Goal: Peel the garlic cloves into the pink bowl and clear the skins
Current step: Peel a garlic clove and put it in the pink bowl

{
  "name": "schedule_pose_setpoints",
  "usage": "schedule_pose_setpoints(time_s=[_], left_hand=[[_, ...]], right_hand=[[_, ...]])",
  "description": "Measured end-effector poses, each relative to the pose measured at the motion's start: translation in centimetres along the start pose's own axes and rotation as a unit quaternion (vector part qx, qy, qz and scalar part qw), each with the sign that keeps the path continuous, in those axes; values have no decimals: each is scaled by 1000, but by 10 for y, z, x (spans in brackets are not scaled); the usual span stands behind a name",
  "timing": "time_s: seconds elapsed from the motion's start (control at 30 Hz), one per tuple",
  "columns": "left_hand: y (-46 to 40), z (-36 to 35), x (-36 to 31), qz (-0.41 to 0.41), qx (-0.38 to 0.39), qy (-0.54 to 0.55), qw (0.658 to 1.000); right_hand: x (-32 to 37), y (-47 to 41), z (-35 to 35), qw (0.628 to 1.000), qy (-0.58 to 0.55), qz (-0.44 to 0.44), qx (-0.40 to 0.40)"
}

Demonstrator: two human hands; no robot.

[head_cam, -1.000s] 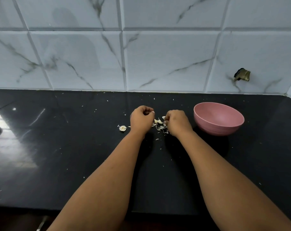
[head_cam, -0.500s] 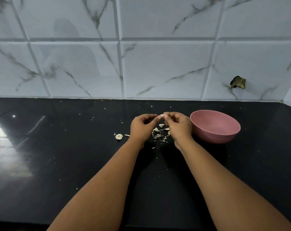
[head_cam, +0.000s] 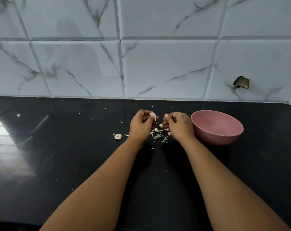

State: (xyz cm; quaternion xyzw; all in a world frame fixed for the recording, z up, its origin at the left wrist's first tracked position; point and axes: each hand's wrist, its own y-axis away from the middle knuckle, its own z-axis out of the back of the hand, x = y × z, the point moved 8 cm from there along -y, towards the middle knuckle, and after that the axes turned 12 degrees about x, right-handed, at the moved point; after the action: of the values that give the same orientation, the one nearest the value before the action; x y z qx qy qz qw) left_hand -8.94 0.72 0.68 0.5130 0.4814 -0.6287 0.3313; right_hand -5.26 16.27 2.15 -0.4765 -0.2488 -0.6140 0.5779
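From the head camera, the pink bowl stands on the black tabletop, and every place here is given from it. Just left of the bowl, the right hand hovers with fingers curled; whether it pinches anything cannot be told. Farther left, the left hand pinches a garlic clove with a strip of skin hanging from it. Between and below the two hands lies a heap of garlic skins, near the bowl's left side. Well left of the bowl, beyond the left hand, sits a garlic root end. Behind the bowl rises a marble-tiled wall, with a dark broken hole above it.
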Motion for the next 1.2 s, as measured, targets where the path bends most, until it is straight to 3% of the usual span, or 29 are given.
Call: schedule_pose_setpoints(time_s=[0.1,0.3,0.4,0.83,0.97,1.2], left_hand=[[1,3,1,6,-8,-47,999],[1,3,-2,-1,-8,-113,994],[2,2,-4,-11,-3,-120,993],[3,6,-5,-11,-18,-69,997],[2,5,-3,-7,-11,-45,999],[1,-1,-5,-25,19,-69,997]], right_hand=[[10,4,3,988,147,45,-18],[15,7,15,995,50,43,-71],[15,6,7,996,71,44,-42],[8,3,9,996,62,23,-61],[5,1,16,995,3,35,-94],[-6,1,-18,974,-222,-39,36]])
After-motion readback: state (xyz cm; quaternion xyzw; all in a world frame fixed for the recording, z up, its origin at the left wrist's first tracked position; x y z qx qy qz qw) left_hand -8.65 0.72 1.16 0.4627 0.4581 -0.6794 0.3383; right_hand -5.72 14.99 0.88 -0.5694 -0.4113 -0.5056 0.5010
